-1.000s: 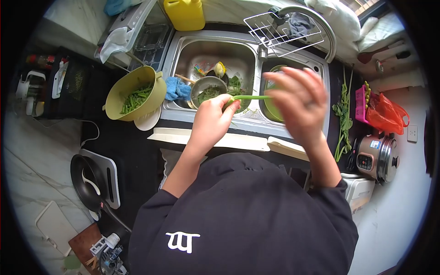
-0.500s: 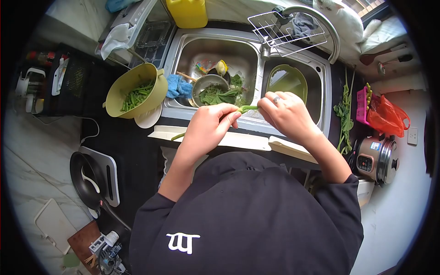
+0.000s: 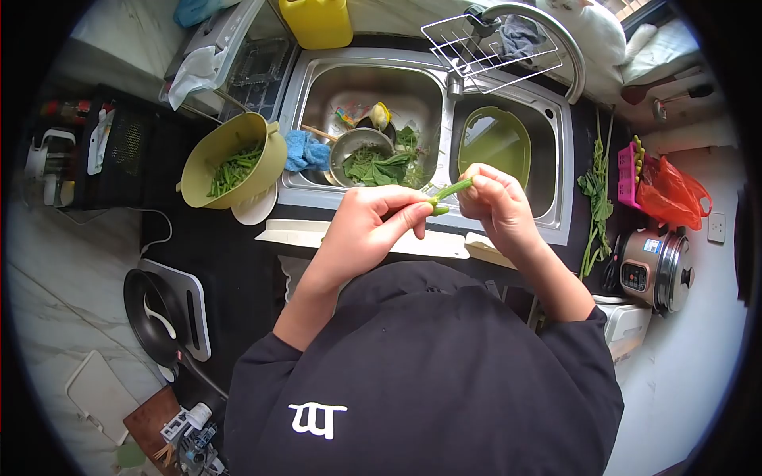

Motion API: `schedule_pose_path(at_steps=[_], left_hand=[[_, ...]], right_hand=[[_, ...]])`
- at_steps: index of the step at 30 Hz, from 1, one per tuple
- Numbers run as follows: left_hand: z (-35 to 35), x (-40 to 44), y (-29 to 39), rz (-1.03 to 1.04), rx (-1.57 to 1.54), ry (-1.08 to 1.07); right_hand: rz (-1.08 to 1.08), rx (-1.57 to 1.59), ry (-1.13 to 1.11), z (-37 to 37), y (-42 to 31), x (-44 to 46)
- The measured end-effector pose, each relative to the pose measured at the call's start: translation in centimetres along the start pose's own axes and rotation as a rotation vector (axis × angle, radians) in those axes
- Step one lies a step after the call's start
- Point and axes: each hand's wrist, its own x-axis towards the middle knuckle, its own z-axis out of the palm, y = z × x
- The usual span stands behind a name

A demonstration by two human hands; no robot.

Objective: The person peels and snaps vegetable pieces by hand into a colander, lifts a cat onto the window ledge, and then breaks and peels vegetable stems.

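Over the front edge of the sink, my left hand (image 3: 382, 222) pinches a green stem (image 3: 454, 189) between thumb and fingers. The fingertips of my right hand (image 3: 498, 208) are closed on the stem's other end. Behind my left hand, green leaves (image 3: 379, 168) lie in and over a metal strainer (image 3: 341, 148) in the left basin. An olive-green bowl (image 3: 494, 147) sits in the right basin. At the left, a yellow-green basket (image 3: 270, 159) holds cut green pieces (image 3: 234, 171).
Long leafy stems (image 3: 594, 190) lie right of the sink, beside a pink basket (image 3: 627, 174), a red bag (image 3: 673, 198) and a rice cooker (image 3: 655, 270). A blue cloth (image 3: 305, 151) is at the sink's left edge. A wire rack (image 3: 492, 51) and faucet stand behind. A black pan (image 3: 151, 317) sits at left.
Leaves now lie over the strainer that were not there at first. My right hand, blurred and raised earlier, has come down and closed on the stem, which now slants up to the right.
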Motion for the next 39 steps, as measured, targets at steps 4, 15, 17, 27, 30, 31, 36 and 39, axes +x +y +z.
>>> schedule_pose_path(at_steps=[4, 15, 17, 27, 30, 31, 36, 39], left_hand=[[-2.2, -1.3, 1.0, -0.214, -0.202, -0.033], [-0.4, -0.5, 1.1, 0.115, 0.532, -0.155], [-0.8, -0.5, 0.9, 0.197, 0.545, -0.206], [0.4, 1.4, -0.8, 0.167, -0.032, -0.545], [0.2, 3.0, -2.3, 0.113, -0.111, -0.601], [0.0, 3.4, -2.5, 0.061, -0.064, -0.471], [-0.5, 5.9, -3.3, -0.072, 0.011, -0.151], [0.2, 7.3, -4.1, -0.120, 0.029, -0.106]], right_hand=[[-0.322, 0.173, 0.136, -5.9, -0.8, 1.9], [-0.377, -1.264, -0.374, 1.7, -4.0, 0.1], [-0.212, -1.293, -0.528, 1.4, -4.3, -0.2], [0.546, 0.281, -0.698, -2.5, 1.3, -1.7], [0.439, 0.570, -0.552, -5.7, 2.2, -0.9], [0.335, 0.265, -0.353, -7.7, 2.7, 0.2], [0.422, -0.513, 0.536, -25.4, 12.2, 7.2], [0.543, -0.940, 0.730, -31.5, 17.1, 8.3]])
